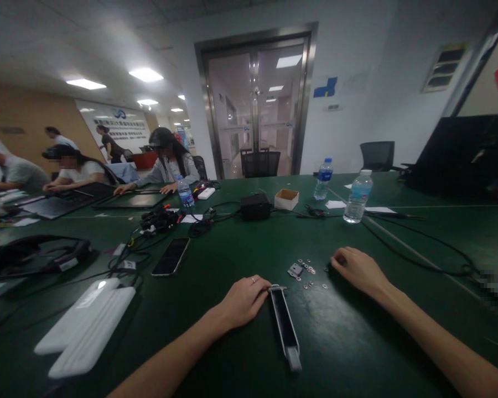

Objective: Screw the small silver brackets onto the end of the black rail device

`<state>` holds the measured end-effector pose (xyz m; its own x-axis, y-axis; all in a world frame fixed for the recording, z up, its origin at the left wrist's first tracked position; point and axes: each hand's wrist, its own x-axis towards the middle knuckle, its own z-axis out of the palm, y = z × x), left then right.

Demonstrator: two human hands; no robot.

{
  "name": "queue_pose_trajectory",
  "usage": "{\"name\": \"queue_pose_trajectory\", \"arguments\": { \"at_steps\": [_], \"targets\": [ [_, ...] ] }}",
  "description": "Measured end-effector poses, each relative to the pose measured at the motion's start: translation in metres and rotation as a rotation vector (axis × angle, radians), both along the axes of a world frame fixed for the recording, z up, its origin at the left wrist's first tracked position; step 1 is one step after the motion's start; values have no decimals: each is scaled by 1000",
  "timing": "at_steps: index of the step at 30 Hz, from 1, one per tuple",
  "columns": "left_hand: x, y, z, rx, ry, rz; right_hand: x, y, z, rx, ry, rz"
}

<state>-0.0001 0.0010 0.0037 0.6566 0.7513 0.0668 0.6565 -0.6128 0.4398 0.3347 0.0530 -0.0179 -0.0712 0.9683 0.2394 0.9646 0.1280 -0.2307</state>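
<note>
My left hand (249, 298) rests on the green table with its fingers closed in a pinch at the far end of a long, narrow silver metal frame (291, 320). A thin pin or bolt (279, 287) crosses that end by the fingertips. The frame lies flat, its narrower end towards me. My right hand (357, 268) lies further right, fingers curled, beside a small washer (326, 269); whatever is between its fingertips is hidden. Between the hands lie a small grey metal block (295, 270) and several loose washers and nuts (311, 270).
Left are a phone (171, 257), white power banks (91, 326), a black headset strap (37, 254) and tangled cables. Further back stand a black box (255, 206), a small open carton (286, 199) and water bottles (358, 198). Other people sit at the far left.
</note>
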Motion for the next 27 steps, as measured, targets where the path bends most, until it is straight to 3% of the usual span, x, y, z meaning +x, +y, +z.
{"name": "queue_pose_trajectory", "arguments": {
  "at_steps": [3, 6, 9, 13, 27],
  "targets": [
    [0, 0, -1, -1, 0, 7, 0, 1, -3, -57, -18, -16],
    [-1, 1, -2, 12, -2, -2, -3, 0, -4, 4, -31, 11],
    [-1, 2, -4, 18, -13, -9, -11, -3, -3, 92, -33, 154],
    [0, 4, -5, 38, -17, -23, -24, -10, 0, 37, -81, 310],
    [0, 10, -11, 28, -11, -20, -27, -16, 8, 69, -89, 335]
  ]
}}
